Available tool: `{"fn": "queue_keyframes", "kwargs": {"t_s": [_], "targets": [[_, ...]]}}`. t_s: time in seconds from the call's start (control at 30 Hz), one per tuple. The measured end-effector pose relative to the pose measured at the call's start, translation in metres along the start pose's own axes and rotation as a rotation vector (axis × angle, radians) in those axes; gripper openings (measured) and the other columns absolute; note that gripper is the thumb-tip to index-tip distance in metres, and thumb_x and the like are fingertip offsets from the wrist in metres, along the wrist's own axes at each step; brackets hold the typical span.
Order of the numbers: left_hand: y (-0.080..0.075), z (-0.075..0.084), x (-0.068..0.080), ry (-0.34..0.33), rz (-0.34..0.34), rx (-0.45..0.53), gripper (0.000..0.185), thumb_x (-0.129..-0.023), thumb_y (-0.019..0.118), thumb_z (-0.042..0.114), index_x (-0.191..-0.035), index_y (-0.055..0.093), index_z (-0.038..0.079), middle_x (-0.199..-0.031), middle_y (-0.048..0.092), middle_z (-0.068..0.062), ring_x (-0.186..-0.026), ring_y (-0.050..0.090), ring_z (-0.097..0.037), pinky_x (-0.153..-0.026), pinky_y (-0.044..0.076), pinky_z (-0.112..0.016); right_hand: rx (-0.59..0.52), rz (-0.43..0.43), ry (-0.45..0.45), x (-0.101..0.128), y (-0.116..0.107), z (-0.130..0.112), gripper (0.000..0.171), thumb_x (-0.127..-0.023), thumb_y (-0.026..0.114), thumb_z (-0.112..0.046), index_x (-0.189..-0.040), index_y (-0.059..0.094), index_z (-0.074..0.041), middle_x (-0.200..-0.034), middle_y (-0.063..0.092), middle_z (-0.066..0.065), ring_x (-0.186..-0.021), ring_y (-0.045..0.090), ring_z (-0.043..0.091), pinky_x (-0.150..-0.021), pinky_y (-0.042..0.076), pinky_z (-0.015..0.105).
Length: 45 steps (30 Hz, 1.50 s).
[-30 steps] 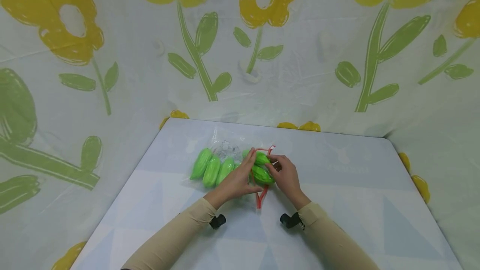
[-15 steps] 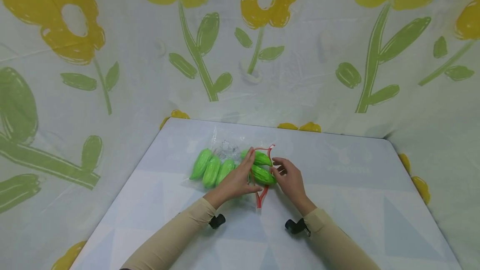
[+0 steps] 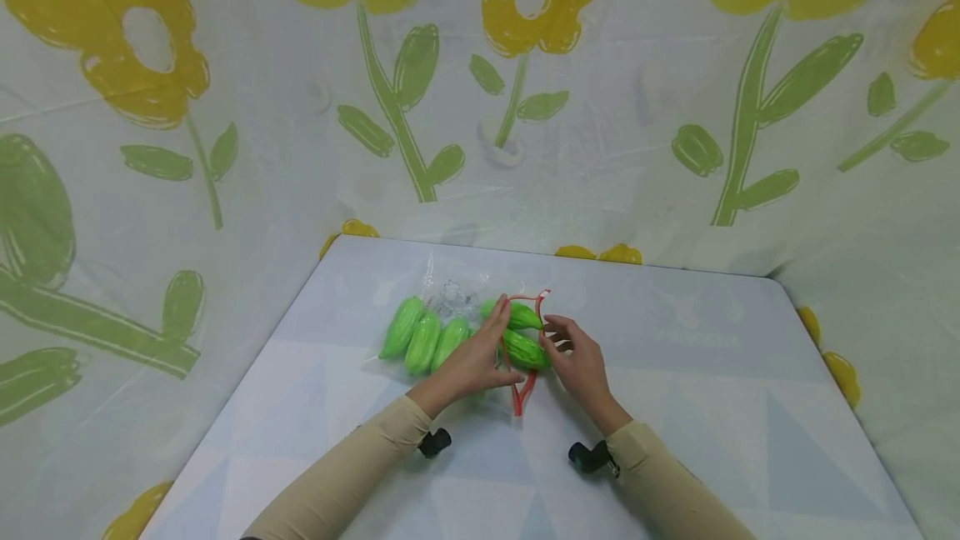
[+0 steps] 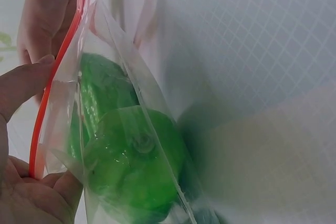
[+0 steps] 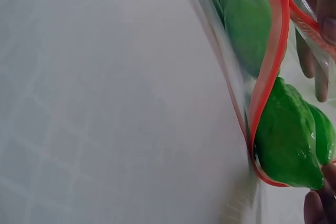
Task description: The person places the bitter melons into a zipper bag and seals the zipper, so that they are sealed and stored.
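Two hands [image 3: 525, 361] (right slightly withdrawn)

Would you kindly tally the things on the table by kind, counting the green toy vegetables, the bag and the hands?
Green toy vegetables: 5, three lying in a row and two by the bag's mouth.
Clear bag with a red zip strip: 1.
Hands: 2, left hand and right hand, both at the bag's mouth.
Total: 8.
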<state>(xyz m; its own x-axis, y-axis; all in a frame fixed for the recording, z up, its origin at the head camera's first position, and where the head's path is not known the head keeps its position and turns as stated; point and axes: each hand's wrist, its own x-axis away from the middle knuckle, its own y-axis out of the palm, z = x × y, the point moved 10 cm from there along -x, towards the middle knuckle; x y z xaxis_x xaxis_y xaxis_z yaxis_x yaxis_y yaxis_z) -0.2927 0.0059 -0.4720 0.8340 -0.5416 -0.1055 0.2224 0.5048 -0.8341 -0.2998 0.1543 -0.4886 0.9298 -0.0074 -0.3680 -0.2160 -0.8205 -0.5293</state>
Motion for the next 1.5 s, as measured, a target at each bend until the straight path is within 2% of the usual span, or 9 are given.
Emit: {"fn": "queue_keyframes", "kwargs": {"t_s": [0.2, 0.33, 0.57, 0.73, 0.9, 1.23, 1.4, 1.5], "targets": [[-0.001, 0.002, 0.001, 0.002, 0.001, 0.003, 0.112, -0.073, 0.076, 0.043, -0.15, 0.001, 0.013, -0.155, -0.012, 0.006, -0.129, 0.04, -0.024, -0.088, 0.049, -0.033, -0.022, -0.05, -0.03, -0.001, 0.008, -0.005, 0.04, -0.087, 0.065, -0.018, -0.125, 0.054, -0.016, -0.113, 0.064, -0.002, -0.098, 0.061, 0.018, -0.078, 0.052, 0.038], [-0.002, 0.003, 0.001, 0.005, -0.004, 0.005, 0.112, -0.074, 0.076, 0.042, -0.15, -0.002, 0.016, -0.154, -0.014, 0.008, -0.126, 0.043, -0.023, -0.086, 0.05, -0.032, -0.004, -0.115, -0.055, 0.0, 0.017, -0.006, 0.047, -0.087, 0.065, -0.021, -0.131, 0.049, -0.015, -0.118, 0.062, -0.002, -0.103, 0.057, 0.015, -0.082, 0.051, 0.038], [-0.001, 0.003, 0.001, 0.003, -0.009, 0.005, 0.113, -0.075, 0.076, 0.041, -0.149, -0.006, 0.02, -0.154, -0.014, 0.009, -0.127, 0.042, -0.021, -0.087, 0.049, -0.033, 0.039, -0.204, -0.031, 0.002, 0.029, -0.002, 0.053, -0.087, 0.066, -0.027, -0.135, 0.045, -0.019, -0.125, 0.058, -0.003, -0.115, 0.051, 0.016, -0.089, 0.047, 0.041], [0.001, 0.002, 0.002, -0.005, -0.012, 0.008, 0.113, -0.075, 0.075, 0.043, -0.149, -0.007, 0.021, -0.154, -0.015, 0.009, -0.125, 0.045, -0.022, -0.085, 0.05, -0.032, 0.054, -0.2, -0.046, 0.003, 0.026, -0.001, 0.052, -0.086, 0.066, -0.026, -0.133, 0.047, -0.017, -0.124, 0.058, -0.003, -0.109, 0.053, 0.015, -0.088, 0.048, 0.041], [-0.001, 0.003, 0.002, -0.001, -0.005, 0.01, 0.111, -0.075, 0.075, 0.043, -0.15, -0.002, 0.016, -0.154, -0.014, 0.007, -0.122, 0.047, -0.024, -0.083, 0.051, -0.031, 0.076, -0.187, -0.083, 0.006, 0.019, -0.002, 0.046, -0.085, 0.067, -0.023, -0.128, 0.052, -0.016, -0.119, 0.059, -0.003, -0.105, 0.053, 0.015, -0.085, 0.049, 0.038], [-0.001, 0.001, 0.002, -0.018, -0.009, 0.021, 0.111, -0.075, 0.075, 0.042, -0.15, 0.001, 0.011, -0.154, -0.014, 0.008, -0.12, 0.048, -0.02, -0.085, 0.05, -0.031, 0.075, -0.195, -0.055, 0.014, 0.004, 0.01, 0.046, -0.084, 0.069, -0.022, -0.127, 0.053, -0.018, -0.12, 0.059, -0.003, -0.104, 0.055, 0.015, -0.084, 0.049, 0.038], [0.0, 0.0, 0.001, -0.022, -0.012, 0.025, 0.112, -0.074, 0.075, 0.042, -0.15, -0.001, 0.014, -0.153, -0.016, 0.01, -0.116, 0.051, -0.018, -0.081, 0.05, -0.028, 0.084, -0.19, -0.063, 0.018, -0.002, 0.012, 0.046, -0.082, 0.071, -0.015, -0.125, 0.054, -0.018, -0.116, 0.06, -0.002, -0.101, 0.056, 0.014, -0.082, 0.05, 0.038], [0.0, 0.0, 0.001, -0.017, -0.01, 0.023, 0.112, -0.074, 0.075, 0.043, -0.15, -0.002, 0.014, -0.153, -0.016, 0.01, -0.121, 0.047, -0.019, -0.083, 0.05, -0.029, 0.09, -0.19, -0.064, 0.018, -0.004, 0.013, 0.045, -0.081, 0.071, -0.011, -0.123, 0.055, -0.018, -0.114, 0.061, -0.001, -0.1, 0.057, 0.014, -0.081, 0.05, 0.037]]}}
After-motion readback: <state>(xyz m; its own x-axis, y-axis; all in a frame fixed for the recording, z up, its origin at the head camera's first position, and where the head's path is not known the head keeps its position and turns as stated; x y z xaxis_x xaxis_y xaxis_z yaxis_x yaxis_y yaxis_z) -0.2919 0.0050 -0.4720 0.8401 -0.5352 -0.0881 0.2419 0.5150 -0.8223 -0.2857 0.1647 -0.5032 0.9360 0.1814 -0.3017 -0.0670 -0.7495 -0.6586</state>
